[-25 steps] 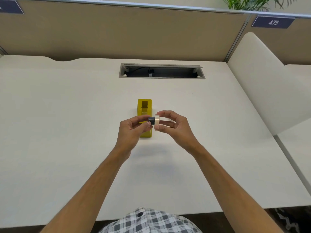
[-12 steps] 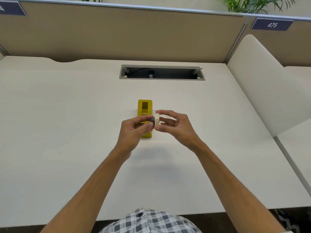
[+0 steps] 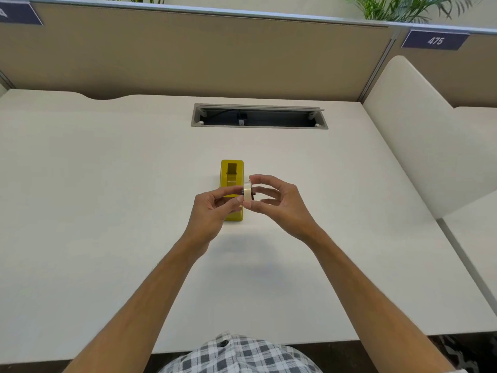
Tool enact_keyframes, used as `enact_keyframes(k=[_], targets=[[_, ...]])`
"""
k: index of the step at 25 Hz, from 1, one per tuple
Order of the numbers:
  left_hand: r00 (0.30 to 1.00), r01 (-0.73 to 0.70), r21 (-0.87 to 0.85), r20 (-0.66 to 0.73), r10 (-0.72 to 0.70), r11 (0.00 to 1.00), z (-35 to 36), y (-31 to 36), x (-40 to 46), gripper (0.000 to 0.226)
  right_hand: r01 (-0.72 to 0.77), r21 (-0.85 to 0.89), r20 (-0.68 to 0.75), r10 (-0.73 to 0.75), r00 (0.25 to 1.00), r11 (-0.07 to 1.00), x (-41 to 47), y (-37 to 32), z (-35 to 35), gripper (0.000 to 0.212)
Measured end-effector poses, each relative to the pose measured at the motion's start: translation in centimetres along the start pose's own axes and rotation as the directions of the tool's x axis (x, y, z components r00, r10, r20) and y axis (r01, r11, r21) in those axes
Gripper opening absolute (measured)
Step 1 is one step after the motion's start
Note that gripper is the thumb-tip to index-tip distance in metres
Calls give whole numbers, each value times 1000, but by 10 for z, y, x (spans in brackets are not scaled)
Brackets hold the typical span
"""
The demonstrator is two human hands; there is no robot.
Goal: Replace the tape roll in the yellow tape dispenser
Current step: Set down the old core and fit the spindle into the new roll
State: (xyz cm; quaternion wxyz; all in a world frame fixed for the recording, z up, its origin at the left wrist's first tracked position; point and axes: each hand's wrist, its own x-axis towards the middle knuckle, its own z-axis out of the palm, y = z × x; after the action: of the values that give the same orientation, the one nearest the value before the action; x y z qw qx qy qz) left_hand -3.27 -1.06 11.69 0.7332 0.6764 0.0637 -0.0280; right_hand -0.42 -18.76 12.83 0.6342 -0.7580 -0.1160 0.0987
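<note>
Cubicle desk (image 3: 107,211), pale and bare: right hand (image 3: 279,203) pinched the cream tape roll (image 3: 248,191) by its rim, left hand (image 3: 212,208) gripped the dark core at its side. Just beyond the left fingertips sat the yellow tape dispenser (image 3: 232,170), long axis pointing away.

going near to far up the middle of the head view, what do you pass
checked shirt → near desk edge → left hand and right hand holding the tape roll → yellow tape dispenser → cable tray opening → tan partition
</note>
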Motion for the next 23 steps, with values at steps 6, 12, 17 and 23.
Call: enact_keyframes(k=[6,12,17,23], targets=[[999,-15,16,-41,16,1000,2,1,1,24,91,-284,-290,-176,941,954,-8,-1,14,32],[994,-81,48,-69,84,996,2,0,4,21,22,-501,-385,-245,890,865,-5,-5,31,25],[987,-137,137,-61,147,981,1,-3,9,26,-143,-491,-499,-143,854,859,2,-12,41,24],[971,-203,200,-88,223,959,-3,-6,17,29,-229,-512,-518,-86,851,828,14,-12,52,26]])
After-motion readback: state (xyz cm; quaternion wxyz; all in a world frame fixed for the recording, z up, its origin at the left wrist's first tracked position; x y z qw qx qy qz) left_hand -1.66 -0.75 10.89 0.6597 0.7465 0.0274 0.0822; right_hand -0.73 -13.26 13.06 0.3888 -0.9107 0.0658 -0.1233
